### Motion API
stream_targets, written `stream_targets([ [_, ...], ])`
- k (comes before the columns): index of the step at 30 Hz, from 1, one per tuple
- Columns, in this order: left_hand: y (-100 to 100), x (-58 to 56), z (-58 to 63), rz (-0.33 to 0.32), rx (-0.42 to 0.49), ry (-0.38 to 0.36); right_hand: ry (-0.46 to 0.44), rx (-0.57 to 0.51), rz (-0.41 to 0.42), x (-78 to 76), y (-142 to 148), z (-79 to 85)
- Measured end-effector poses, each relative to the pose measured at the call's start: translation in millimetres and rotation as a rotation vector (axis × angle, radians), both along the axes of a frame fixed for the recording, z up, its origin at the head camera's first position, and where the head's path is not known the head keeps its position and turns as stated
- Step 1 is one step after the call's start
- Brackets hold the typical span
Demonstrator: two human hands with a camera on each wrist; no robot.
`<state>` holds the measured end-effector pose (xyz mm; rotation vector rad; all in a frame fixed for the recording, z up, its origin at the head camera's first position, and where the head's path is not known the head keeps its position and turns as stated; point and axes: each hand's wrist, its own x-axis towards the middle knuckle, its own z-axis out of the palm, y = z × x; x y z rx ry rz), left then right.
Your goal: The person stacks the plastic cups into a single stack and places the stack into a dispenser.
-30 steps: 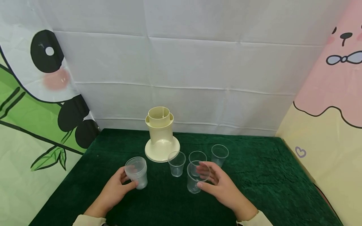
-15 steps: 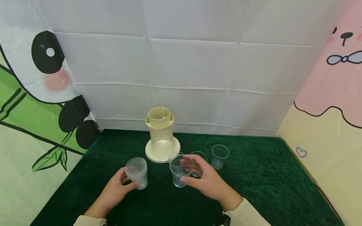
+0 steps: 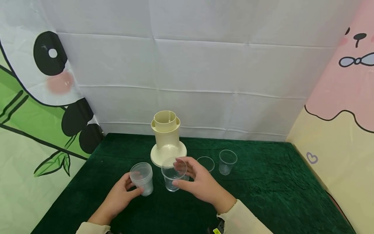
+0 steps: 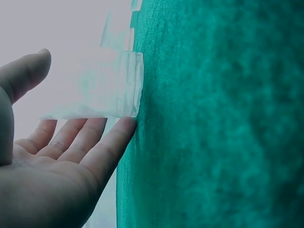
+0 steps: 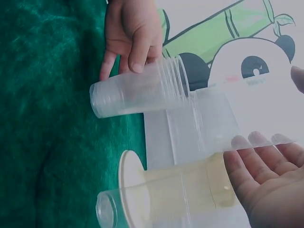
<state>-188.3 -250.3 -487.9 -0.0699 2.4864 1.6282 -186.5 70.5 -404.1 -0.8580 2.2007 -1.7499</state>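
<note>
Head view: my left hand [image 3: 121, 196] gripped stacked clear plastic cups [image 3: 143, 177]; my right hand [image 3: 202, 184] held one clear plastic cup [image 3: 169, 174].

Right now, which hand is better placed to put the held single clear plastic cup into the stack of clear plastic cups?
Probably the right hand: it holds the single cup, which appears lifted, while the left hand holds the stack beside it.

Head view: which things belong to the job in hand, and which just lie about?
Seemingly in the work:
nested clear plastic cup stack, in left hand
single clear plastic cup, in right hand
loose clear plastic cups

Apparently just there:
cream round-based plastic stand
dark green cloth
</note>
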Motion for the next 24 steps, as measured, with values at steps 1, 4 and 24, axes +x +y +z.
stream_targets([
  [1,0,0.0,0.2,-0.002,-0.002,0.001,-0.005,0.002,0.000,-0.5,-2,0.8],
  [4,0,-0.1,0.3,-0.008,-0.004,0.005,-0.013,-0.005,0.009,-1.6,-9,1.7],
  [24,0,-1.3,-1.0,-0.006,-0.012,0.006,-0.067,-0.033,0.070,-19.1,-53,8.7],
])
